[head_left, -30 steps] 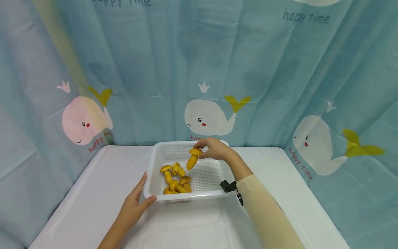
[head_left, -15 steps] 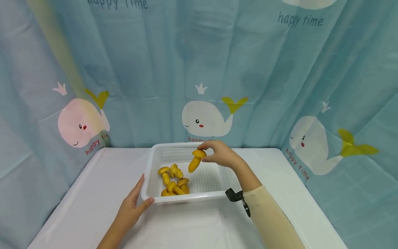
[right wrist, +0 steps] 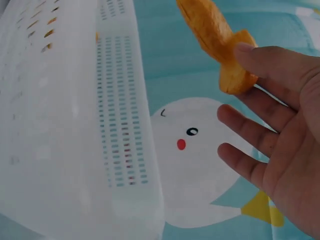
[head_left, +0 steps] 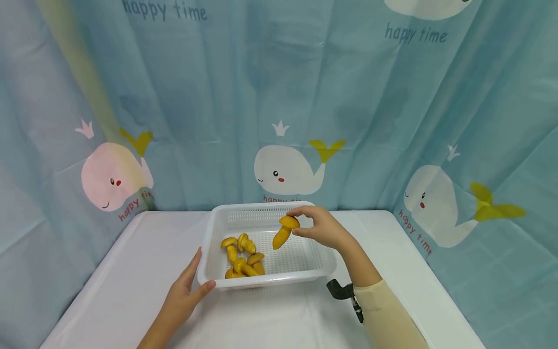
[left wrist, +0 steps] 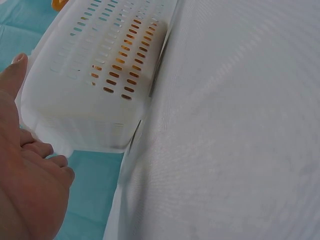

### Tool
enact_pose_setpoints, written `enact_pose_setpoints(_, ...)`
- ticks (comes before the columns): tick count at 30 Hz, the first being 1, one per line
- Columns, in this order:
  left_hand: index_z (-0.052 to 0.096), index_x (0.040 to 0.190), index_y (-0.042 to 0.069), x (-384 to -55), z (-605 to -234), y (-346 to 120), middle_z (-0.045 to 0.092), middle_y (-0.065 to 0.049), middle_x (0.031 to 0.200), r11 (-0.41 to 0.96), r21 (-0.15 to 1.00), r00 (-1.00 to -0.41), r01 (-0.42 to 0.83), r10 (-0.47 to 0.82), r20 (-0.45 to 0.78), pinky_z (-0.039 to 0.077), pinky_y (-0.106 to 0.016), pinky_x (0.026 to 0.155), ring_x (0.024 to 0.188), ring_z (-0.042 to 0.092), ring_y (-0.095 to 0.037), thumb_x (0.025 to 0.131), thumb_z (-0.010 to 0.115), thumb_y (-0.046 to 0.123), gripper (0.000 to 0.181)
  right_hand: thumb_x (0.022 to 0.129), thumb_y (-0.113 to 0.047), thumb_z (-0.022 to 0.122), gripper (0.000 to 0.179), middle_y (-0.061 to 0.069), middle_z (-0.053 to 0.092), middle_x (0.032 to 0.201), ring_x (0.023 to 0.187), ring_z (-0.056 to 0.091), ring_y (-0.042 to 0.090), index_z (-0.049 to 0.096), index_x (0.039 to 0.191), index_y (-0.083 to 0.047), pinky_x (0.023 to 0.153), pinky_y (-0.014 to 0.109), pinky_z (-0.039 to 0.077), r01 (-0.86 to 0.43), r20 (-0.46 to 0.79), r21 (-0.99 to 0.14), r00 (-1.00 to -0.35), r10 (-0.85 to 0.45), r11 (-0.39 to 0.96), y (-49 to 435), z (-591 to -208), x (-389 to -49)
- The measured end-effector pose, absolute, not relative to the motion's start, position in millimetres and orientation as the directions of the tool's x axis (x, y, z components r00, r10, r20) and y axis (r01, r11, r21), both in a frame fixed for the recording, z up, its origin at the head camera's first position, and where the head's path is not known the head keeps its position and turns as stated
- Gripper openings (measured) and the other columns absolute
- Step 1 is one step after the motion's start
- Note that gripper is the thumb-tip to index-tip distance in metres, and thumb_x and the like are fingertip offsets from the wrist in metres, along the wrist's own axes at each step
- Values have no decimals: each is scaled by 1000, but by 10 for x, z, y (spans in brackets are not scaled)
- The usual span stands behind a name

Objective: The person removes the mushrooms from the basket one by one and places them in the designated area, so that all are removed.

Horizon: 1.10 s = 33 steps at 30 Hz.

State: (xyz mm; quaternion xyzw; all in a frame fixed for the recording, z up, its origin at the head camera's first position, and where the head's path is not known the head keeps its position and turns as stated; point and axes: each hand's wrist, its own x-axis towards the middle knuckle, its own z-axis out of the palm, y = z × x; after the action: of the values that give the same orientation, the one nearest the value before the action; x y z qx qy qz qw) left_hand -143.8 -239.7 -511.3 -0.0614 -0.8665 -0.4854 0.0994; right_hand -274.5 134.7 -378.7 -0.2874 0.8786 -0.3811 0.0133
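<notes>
Right grip (head_left: 321,228) pinches yellow mushroom (head_left: 285,231) by cap, above basket (head_left: 270,280), toward 2 o'clock. Left grip (head_left: 187,292) spread, at basket's 8 o'clock corner. I judge mushroom light, stiff, smoothish; I'd favour cap hold.

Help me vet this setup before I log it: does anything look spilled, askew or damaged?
Nothing stands out. The yellow mushrooms lie bunched inside the white perforated basket, where no cracks are visible. The right hand pinches another mushroom by its cap; it looks whole.
</notes>
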Motion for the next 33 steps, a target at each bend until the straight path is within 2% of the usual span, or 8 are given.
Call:
enact_pose_setpoints(6,15,166,27,-1434,-5133,-2371,13,0,170,518,836,-978,181,7,207,16,3,102,155,18,-35,97,73,31,89,91,-25,80,42,-12,67,131,132,55,22,69,131,-28,111,55,45,-504,260,-699,-840,-476,508,1466,-3935,-2640)
enact_pose_setpoints(9,15,165,28,-1424,-5129,-2362,13,-1,170,518,835,-977,187,12,212,16,3,103,156,17,-36,97,72,31,89,91,-27,80,43,-11,67,132,132,56,22,68,133,-26,111,53,46,-512,280,-700,-838,-468,498,1501,-3995,-2591)
enact_pose_setpoints(12,14,165,29,-1405,-5105,-2368,14,-3,171,516,834,-975,195,13,220,15,4,103,155,18,-42,98,72,29,89,92,-27,80,43,-9,67,132,130,58,22,68,133,-24,109,53,48,-531,303,-691,-829,-470,491,1525,-4017,-2538)
enact_pose_setpoints(22,14,166,25,-1420,-5081,-2397,12,0,171,513,837,-977,189,11,214,15,4,103,156,16,-36,98,72,31,90,90,-28,82,41,-12,65,132,131,56,20,69,129,-32,111,55,45,-509,315,-696,-850,-421,506,1651,-4040,-2379)
enact_pose_setpoints(33,13,166,29,-1435,-5100,-2390,11,2,171,498,850,-981,173,11,193,15,4,103,156,15,-37,98,72,31,89,90,-30,82,41,-13,66,132,129,58,18,68,129,-33,111,55,45,-535,351,-692,-836,-423,484,1784,-4045,-2270)
